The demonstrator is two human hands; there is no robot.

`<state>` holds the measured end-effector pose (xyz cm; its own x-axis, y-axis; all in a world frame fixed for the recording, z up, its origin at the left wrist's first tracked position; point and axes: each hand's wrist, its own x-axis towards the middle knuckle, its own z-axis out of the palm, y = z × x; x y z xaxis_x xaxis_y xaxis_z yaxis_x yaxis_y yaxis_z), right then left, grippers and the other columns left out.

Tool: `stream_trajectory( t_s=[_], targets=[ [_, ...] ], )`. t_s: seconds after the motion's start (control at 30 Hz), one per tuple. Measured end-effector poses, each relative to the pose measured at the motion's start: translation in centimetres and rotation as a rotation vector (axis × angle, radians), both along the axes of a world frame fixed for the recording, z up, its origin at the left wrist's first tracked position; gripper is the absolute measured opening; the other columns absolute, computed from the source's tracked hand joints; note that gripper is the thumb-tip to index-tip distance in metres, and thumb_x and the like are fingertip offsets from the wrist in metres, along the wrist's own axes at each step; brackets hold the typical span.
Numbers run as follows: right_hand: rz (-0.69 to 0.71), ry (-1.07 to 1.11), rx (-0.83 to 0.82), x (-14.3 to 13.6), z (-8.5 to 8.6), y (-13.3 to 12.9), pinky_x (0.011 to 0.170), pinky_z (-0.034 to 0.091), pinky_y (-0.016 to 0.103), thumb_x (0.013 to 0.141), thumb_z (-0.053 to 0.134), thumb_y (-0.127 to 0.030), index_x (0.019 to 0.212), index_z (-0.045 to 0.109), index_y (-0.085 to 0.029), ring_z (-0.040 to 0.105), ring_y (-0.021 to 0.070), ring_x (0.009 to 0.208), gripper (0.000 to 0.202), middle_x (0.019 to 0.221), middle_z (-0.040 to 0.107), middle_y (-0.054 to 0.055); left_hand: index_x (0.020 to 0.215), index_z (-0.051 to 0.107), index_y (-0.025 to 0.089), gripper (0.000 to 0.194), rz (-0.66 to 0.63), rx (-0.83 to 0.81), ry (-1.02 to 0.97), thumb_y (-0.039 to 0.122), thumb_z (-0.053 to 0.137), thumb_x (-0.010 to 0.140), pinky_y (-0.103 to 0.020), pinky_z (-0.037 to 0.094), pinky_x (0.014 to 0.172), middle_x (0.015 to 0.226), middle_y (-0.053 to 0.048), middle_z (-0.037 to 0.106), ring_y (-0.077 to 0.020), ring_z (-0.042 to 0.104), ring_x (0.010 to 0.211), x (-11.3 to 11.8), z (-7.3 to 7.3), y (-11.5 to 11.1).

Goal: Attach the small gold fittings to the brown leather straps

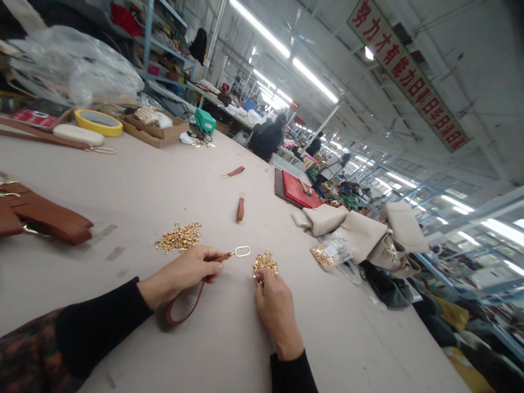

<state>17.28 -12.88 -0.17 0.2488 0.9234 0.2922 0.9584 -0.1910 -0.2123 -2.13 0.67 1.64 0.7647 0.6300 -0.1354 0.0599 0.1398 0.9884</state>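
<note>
Pinching one end of a brown leather strap (pixel 179 323), the left hand (pixel 196 268) points its gold oval ring (pixel 242 247) rightward. The right hand (pixel 275 303) bunches its fingertips at the right-hand pile of gold metal fittings (pixel 266 261); whether one is gripped, I cannot tell. Apparently a picking step, calling for a fine pinch. Bare tabletop (pixel 223 344) lies between the hands; cream handbags (pixel 362 232) limit the far right.

The strap (pixel 175 322) looks leathery (its ring (pixel 242 255), glossy metal).

Black cuffs (pixel 104 322) — plain, snug — and a dark left sleeve (pixel 33 355) (mottled rust-orange).
</note>
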Motion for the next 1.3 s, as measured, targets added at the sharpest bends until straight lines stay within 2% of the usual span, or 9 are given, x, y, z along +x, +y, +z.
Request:
stream_trajectory(
  t_s=[0.1, 0.2, 0.3, 0.4, 0.57, 0.67, 0.83, 1.07, 1.3],
  targets=[
    [0.023, -0.130, -0.003, -0.1, -0.4, 0.4, 0.072, 0.041, 0.032, 0.086, 0.045, -0.004, 0.101, 0.060, -0.019, 0.056, 0.0228, 0.082, 0.026, 0.086, 0.062, 0.007, 0.098, 0.061, 0.011, 0.049, -0.013, -0.072, -0.001, 0.047, 0.062, 0.067, -0.025, 0.036, 0.050, 0.066, 0.001, 0.048, -0.0147, 0.044, 0.054, 0.1, -0.5, 0.0],
    [0.048, -0.167, 0.013, -0.1, -0.7, 0.8, 0.074, 0.042, 0.034, 0.086, 0.043, -0.004, 0.100, 0.060, -0.017, 0.056, 0.0243, 0.083, 0.026, 0.086, 0.062, 0.008, 0.090, 0.058, 0.013, 0.044, -0.008, -0.014, 0.041, 0.052, 0.058, 0.069, -0.023, 0.033, 0.046, 0.065, 0.002, 0.042, -0.0134, 0.040, 0.052, 0.0, -0.4, -0.1],
    [0.048, -0.073, 0.041, 0.2, -0.8, 0.8, 0.075, 0.043, 0.033, 0.085, 0.044, -0.002, 0.099, 0.059, -0.017, 0.058, 0.0234, 0.086, 0.026, 0.089, 0.063, 0.008, 0.075, 0.053, 0.015, 0.040, 0.008, 0.065, 0.042, 0.055, 0.056, 0.073, -0.023, 0.031, 0.047, 0.061, 0.003, 0.040, -0.0139, 0.039, 0.054, -0.2, 0.3, -0.2],
    [0.057, 0.071, 0.054, 0.6, -0.8, 0.4, 0.078, 0.043, 0.032, 0.086, 0.044, -0.004, 0.100, 0.058, -0.018, 0.059, 0.0215, 0.089, 0.024, 0.095, 0.064, 0.006, 0.067, 0.049, 0.016, 0.044, 0.049, 0.029, -0.013, 0.059, 0.054, 0.076, -0.026, 0.033, 0.051, 0.060, 0.001, 0.044, -0.0155, 0.040, 0.055, -0.5, 1.1, -0.3],
    [-0.031, 0.310, 0.063, 1.4, -0.5, -0.5, 0.080, 0.045, 0.029, 0.089, 0.046, -0.010, 0.106, 0.058, -0.021, 0.063, 0.0175, 0.088, 0.024, 0.097, 0.068, 0.002, 0.083, 0.063, 0.012, 0.037, -0.038, -0.034, -0.026, 0.047, 0.061, 0.071, -0.026, 0.032, 0.057, 0.067, -0.002, 0.053, -0.0175, 0.046, 0.063, -0.6, 1.2, -0.3],
    [-0.070, 0.359, 0.076, 1.5, -0.4, -0.8, 0.080, 0.046, 0.028, 0.087, 0.047, -0.008, 0.108, 0.057, -0.022, 0.065, 0.0165, 0.089, 0.027, 0.097, 0.070, 0.001, 0.084, 0.062, 0.011, 0.036, -0.087, -0.052, 0.000, 0.045, 0.063, 0.073, -0.025, 0.032, 0.059, 0.068, -0.003, 0.055, -0.0164, 0.048, 0.063, -0.6, 1.0, -0.4],
    [-0.021, 0.189, 0.061, 1.0, -0.2, -0.7, 0.078, 0.045, 0.029, 0.086, 0.049, -0.009, 0.108, 0.057, -0.022, 0.062, 0.0183, 0.088, 0.026, 0.098, 0.067, 0.002, 0.076, 0.052, 0.015, 0.035, -0.108, -0.127, -0.046, 0.047, 0.065, 0.073, -0.025, 0.038, 0.058, 0.063, 0.000, 0.051, -0.0153, 0.048, 0.059, -0.1, 0.5, -0.6],
    [0.008, -0.157, -0.057, 0.3, -0.1, 0.1, 0.074, 0.042, 0.032, 0.084, 0.046, -0.002, 0.099, 0.059, -0.018, 0.056, 0.0233, 0.083, 0.025, 0.085, 0.062, 0.007, 0.073, 0.050, 0.016, 0.033, -0.080, -0.003, 0.000, 0.048, 0.060, 0.071, -0.023, 0.035, 0.049, 0.061, 0.001, 0.053, -0.0137, 0.046, 0.052, 0.6, -0.9, -0.5],
    [0.059, -0.107, -0.004, 1.1, -0.6, 0.7, 0.076, 0.044, 0.034, 0.085, 0.045, -0.002, 0.098, 0.062, -0.016, 0.056, 0.0238, 0.084, 0.026, 0.087, 0.064, 0.007, 0.080, 0.056, 0.016, 0.038, -0.022, 0.035, 0.032, 0.051, 0.056, 0.067, -0.023, 0.039, 0.048, 0.065, -0.002, 0.054, -0.0184, 0.052, 0.060, 0.7, -0.5, -0.9]
  ],
)
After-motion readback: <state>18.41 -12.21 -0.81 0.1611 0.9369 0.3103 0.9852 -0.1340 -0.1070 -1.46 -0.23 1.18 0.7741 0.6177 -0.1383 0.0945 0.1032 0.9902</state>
